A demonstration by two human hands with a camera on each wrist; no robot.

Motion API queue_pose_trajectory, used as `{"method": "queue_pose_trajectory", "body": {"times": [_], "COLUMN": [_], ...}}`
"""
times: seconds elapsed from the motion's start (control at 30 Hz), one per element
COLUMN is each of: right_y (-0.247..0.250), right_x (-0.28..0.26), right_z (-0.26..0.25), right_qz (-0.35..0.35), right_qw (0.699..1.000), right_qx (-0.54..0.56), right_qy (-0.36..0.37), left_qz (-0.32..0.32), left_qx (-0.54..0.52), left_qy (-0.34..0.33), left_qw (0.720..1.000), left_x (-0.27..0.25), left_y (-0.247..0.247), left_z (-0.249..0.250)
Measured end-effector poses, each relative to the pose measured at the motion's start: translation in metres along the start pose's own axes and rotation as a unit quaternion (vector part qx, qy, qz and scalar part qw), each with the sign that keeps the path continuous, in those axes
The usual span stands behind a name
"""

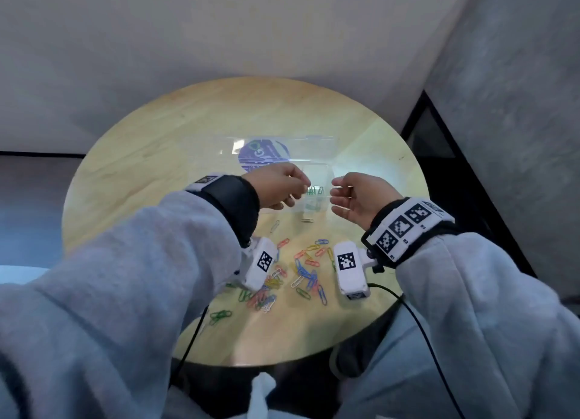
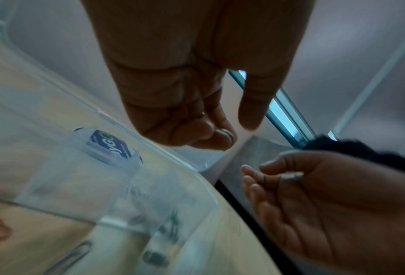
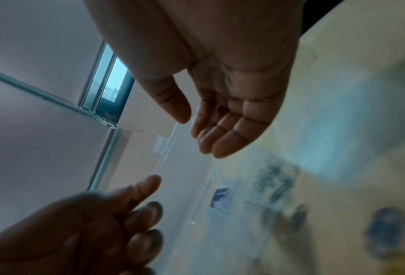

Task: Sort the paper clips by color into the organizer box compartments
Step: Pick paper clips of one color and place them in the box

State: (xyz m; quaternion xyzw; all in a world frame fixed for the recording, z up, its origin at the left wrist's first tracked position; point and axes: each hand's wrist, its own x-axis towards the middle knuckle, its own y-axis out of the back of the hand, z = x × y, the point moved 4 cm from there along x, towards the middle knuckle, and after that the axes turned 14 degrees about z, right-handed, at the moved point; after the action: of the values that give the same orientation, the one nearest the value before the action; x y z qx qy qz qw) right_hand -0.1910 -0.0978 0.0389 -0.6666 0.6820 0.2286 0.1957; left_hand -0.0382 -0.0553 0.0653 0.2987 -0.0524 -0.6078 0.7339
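A clear organizer box (image 1: 328,173) stands on the round wooden table (image 1: 150,154), its lid (image 1: 314,145) open behind it. Green paper clips (image 1: 314,191) lie in one compartment and show blurred in the right wrist view (image 3: 274,176). My left hand (image 1: 298,195) hovers over the box's left part with fingers curled toward the palm (image 2: 236,134) and the thumb apart. No clip shows in it. My right hand (image 1: 335,192) hovers at the box's right edge, palm turned inward, fingers relaxed and empty (image 3: 194,134). The mixed pile of colored clips (image 1: 301,271) lies nearer me.
Two pale clips (image 1: 307,220) lie just in front of the box. A small green cluster (image 1: 219,316) sits near the table's front edge. Black cables (image 1: 408,308) trail off both wrists. A blue label (image 1: 263,154) shows through the lid.
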Motion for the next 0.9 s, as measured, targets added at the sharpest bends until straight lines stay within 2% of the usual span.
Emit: {"method": "queue_pose_trajectory", "body": {"times": [0.07, 0.13, 0.23, 0.37, 0.47, 0.63, 0.73, 0.9], "right_y": [0.006, 0.007, 0.004, 0.007, 0.008, -0.001, -0.005, -0.013], "right_x": [-0.004, -0.009, -0.019, -0.026, -0.029, -0.034, -0.035, -0.029], "right_z": [0.014, 0.032, 0.062, 0.084, 0.087, 0.086, 0.087, 0.092], "right_qz": [0.004, -0.015, -0.069, -0.073, -0.073, -0.129, -0.119, -0.089], "right_qw": [0.998, 0.987, 0.953, 0.916, 0.865, 0.74, 0.674, 0.633], "right_qx": [-0.064, -0.159, -0.287, -0.385, -0.494, -0.66, -0.724, -0.759], "right_qy": [-0.007, -0.029, -0.07, -0.086, -0.055, 0.024, 0.084, 0.124], "left_qz": [-0.044, -0.076, -0.112, -0.146, -0.16, -0.173, -0.179, -0.181], "left_qx": [0.156, 0.294, 0.407, 0.458, 0.48, 0.473, 0.483, 0.504], "left_qy": [-0.067, -0.117, -0.148, -0.152, -0.167, -0.203, -0.207, -0.203], "left_qw": [0.984, 0.946, 0.895, 0.864, 0.846, 0.84, 0.831, 0.82], "left_x": [-0.011, -0.021, -0.028, -0.026, -0.027, -0.026, -0.023, -0.02], "left_y": [-0.013, -0.029, -0.05, -0.062, -0.068, -0.077, -0.081, -0.082], "left_z": [-0.004, -0.011, -0.026, -0.042, -0.047, -0.047, -0.049, -0.047]}}
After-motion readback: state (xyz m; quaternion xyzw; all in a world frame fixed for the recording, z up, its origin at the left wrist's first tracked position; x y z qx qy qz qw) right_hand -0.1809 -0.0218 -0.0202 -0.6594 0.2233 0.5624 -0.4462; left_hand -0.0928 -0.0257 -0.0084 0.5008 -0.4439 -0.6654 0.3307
